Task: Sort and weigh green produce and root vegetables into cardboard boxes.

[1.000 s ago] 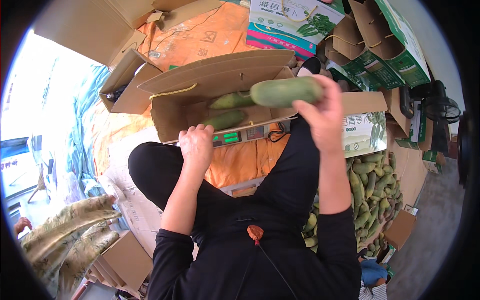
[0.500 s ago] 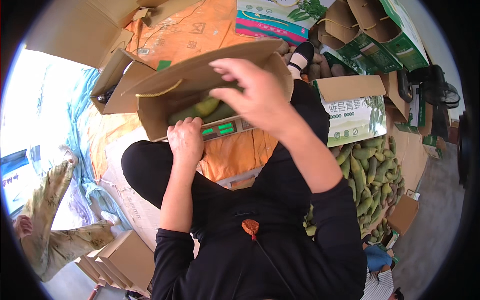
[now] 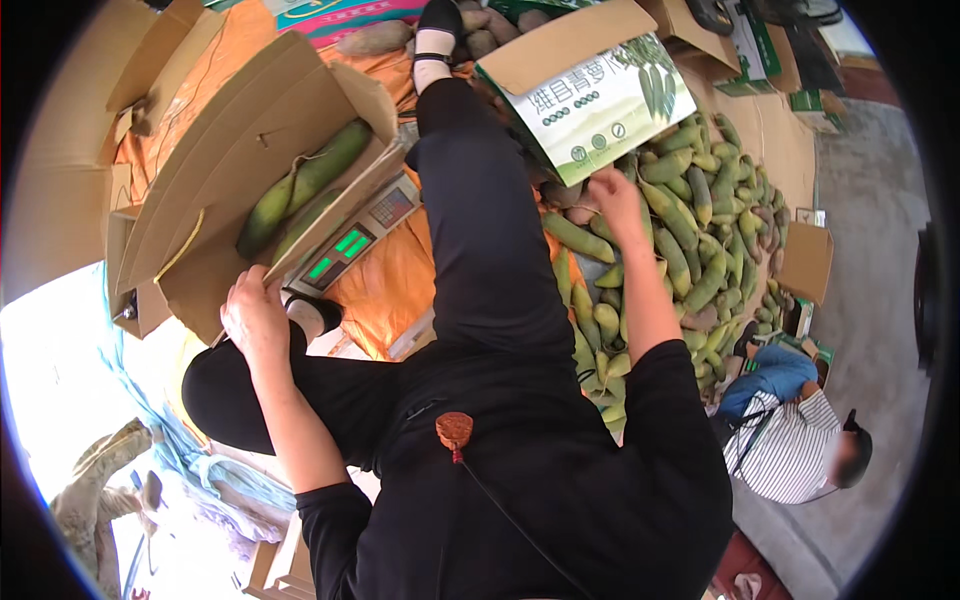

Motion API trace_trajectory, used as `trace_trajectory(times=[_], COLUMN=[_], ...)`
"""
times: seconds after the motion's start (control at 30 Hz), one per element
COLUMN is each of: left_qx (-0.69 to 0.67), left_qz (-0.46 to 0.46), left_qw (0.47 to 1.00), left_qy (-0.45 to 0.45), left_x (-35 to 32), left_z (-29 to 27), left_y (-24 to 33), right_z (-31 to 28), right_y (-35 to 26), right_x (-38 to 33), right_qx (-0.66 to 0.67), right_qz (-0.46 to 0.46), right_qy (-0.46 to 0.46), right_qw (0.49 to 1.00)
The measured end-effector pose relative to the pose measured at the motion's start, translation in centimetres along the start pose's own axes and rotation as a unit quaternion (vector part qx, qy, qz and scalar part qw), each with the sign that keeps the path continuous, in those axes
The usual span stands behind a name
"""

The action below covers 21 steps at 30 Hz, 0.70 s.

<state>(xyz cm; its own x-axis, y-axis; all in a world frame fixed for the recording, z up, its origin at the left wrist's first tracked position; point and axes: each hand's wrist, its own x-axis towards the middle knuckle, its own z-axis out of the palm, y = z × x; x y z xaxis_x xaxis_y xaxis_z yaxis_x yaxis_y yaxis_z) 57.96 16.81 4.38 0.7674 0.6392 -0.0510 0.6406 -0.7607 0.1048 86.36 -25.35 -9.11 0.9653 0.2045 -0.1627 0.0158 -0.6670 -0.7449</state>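
Left hand [image 3: 256,318] grips an open brown cardboard box [image 3: 235,150]; right hand [image 3: 618,203] sits at a heap of green radishes [image 3: 676,256].
Head view: left fingers curl over the box rim; right fingers bend loosely, any hold unclear. Inside, long smooth green radishes [image 3: 335,163] slant lower left to upper right, along the box. A white-and-green printed carton [image 3: 603,122] adjoins the heap.

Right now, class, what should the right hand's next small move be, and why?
Probably close the right hand around one green radish: that hand is at the radish pile with no clear grip visible, while the left hand holds the rim of the open carton, which has room beside its radishes.
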Motion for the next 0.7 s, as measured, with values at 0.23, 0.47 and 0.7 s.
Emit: trace_trajectory(times=[0.23, 0.47, 0.7], left_qx=[-0.006, 0.006, 0.006], left_qz=[-0.006, -0.036, -0.024], left_qw=[1.0, 0.999, 0.999], left_qy=[-0.016, -0.023, -0.024], left_x=[-0.1, -0.3, 0.1], left_z=[-0.6, -1.0, -0.5], left_y=[0.5, 0.0, 0.4], right_z=[5.8, 9.0, 9.5], right_y=[17.3, 16.3, 13.1], right_x=[-7.9, -11.1, -11.2], right_qx=[-0.11, -0.191, -0.255], right_qz=[0.272, 0.284, 0.279], right_qy=[-0.09, -0.212, -0.163], right_qw=[0.952, 0.915, 0.911])
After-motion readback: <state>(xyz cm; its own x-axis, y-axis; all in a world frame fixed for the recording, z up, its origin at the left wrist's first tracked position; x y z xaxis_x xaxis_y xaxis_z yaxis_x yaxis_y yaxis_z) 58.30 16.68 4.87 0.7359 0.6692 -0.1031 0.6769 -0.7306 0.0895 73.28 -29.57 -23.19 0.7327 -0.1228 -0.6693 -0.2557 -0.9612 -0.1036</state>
